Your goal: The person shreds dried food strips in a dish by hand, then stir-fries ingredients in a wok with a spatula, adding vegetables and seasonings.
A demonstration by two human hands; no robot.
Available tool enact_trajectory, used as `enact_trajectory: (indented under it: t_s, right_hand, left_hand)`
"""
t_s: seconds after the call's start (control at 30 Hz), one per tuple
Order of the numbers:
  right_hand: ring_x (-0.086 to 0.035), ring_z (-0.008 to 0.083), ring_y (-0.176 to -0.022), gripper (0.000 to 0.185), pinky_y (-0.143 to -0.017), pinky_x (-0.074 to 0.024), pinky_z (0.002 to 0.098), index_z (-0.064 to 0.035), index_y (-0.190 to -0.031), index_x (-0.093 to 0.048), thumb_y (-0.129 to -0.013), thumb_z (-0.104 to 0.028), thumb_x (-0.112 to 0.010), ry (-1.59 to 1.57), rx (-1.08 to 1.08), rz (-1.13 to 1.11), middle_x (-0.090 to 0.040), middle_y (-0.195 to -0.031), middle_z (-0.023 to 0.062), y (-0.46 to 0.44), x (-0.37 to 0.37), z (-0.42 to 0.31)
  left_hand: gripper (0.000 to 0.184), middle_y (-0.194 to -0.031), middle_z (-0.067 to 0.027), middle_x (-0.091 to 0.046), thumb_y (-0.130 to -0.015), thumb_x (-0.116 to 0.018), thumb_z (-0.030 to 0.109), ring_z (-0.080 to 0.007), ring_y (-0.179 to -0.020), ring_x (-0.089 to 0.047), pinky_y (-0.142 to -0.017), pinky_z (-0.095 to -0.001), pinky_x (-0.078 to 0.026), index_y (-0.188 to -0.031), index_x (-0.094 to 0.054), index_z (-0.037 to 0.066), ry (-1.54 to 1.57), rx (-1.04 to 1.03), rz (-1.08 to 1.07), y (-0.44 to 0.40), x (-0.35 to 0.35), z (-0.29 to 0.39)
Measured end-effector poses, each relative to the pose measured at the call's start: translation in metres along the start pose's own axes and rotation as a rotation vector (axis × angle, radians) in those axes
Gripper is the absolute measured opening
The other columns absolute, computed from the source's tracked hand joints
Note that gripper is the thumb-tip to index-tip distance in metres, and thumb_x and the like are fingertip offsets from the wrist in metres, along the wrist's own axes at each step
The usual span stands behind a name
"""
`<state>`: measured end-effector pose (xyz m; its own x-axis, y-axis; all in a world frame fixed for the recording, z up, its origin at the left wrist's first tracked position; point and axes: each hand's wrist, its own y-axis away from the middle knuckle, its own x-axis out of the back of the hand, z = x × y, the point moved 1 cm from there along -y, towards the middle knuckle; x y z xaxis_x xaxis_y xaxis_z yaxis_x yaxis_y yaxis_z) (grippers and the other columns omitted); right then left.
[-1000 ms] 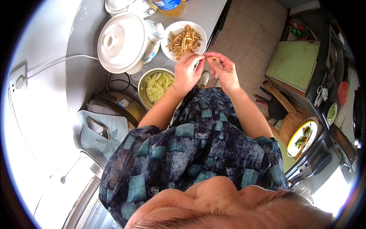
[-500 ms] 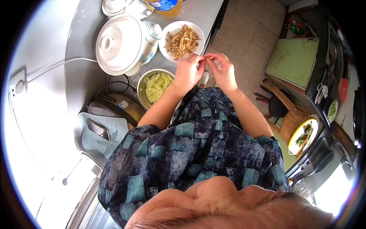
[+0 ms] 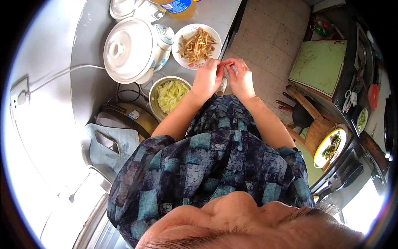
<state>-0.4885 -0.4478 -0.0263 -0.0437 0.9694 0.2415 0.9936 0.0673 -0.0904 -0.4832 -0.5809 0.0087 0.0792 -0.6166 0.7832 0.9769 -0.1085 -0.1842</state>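
My left hand (image 3: 207,79) and my right hand (image 3: 241,79) meet at the fingertips, just off the counter's edge. Both are closed in a pinch, and whatever lies between the fingers is too small to make out. Right beyond my left hand is a white plate (image 3: 180,58) with brown strips of food (image 3: 197,46) heaped on it. Closer to me, beside my left forearm, a metal bowl (image 3: 154,99) holds pale green sliced vegetable (image 3: 170,96).
A lidded white pot (image 3: 128,50) and a bottle of yellowish liquid (image 3: 181,8) stand on the counter (image 3: 217,16). At left are a dark appliance (image 3: 128,114) and a phone (image 3: 107,141). To the right, a wooden stool (image 3: 318,135) carries a yellow-rimmed dish (image 3: 343,143).
Both hands stay together in the same pinch, with only slight finger movement. The bowls, plate and pot have not moved on the counter.
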Motion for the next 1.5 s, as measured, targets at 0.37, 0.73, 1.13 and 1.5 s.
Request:
enact_trajectory:
  t_s: [0.37, 0.73, 1.13, 1.5]
  right_hand:
    - [-0.064, 0.0337, -0.08, 0.014, -0.072, -0.0511, 0.0392, -0.0017, -0.098, -0.058, -0.086, -0.008, -0.062, -0.093, -0.074, 0.016, -0.066, -0.087, 0.0161, -0.001, 0.0, 0.0]
    - [-0.064, 0.0364, -0.082, 0.017, -0.073, -0.0515, 0.0407, 0.0007, -0.101, -0.054, -0.086, -0.006, -0.06, -0.056, -0.053, 0.037, -0.065, -0.09, 0.0194, 0.001, -0.003, 0.003]
    - [-0.066, 0.0303, -0.084, 0.013, -0.076, -0.0511, 0.0356, -0.0016, -0.1, -0.057, -0.09, -0.01, -0.058, -0.133, -0.274, -0.001, -0.067, -0.089, 0.0151, -0.003, 0.007, 0.003]
    - [-0.045, 0.0027, -0.06, 0.017, -0.049, -0.0378, 0.0183, -0.0025, -0.105, -0.06, -0.094, -0.015, -0.058, -0.688, -0.58, -0.218, -0.063, -0.087, -0.0003, -0.027, 0.01, -0.014]
  left_hand:
    - [0.007, -0.07, -0.0061, -0.066, -0.083, -0.066, 0.002, -0.0085, -0.062, -0.062, -0.059, -0.0238, -0.05, -0.087, -0.063, -0.002, 0.356, 0.318, -0.076, -0.002, -0.004, -0.006]
    - [0.008, -0.073, -0.0073, -0.066, -0.081, -0.067, 0.004, -0.0105, -0.063, -0.063, -0.059, -0.025, -0.05, -0.085, -0.063, -0.001, 0.273, 0.253, -0.032, -0.007, -0.006, 0.0]
    - [0.01, -0.075, -0.0026, -0.063, -0.088, -0.063, 0.007, -0.0075, -0.063, -0.061, -0.058, -0.0221, -0.049, -0.092, -0.061, -0.002, 0.628, 0.445, -0.063, 0.0, -0.007, -0.011]
    - [0.021, -0.08, -0.0104, -0.06, -0.076, -0.07, 0.007, -0.0224, -0.071, -0.062, -0.061, -0.0314, -0.05, -0.094, -0.06, 0.003, 0.188, 0.271, -0.305, 0.059, -0.025, -0.012]
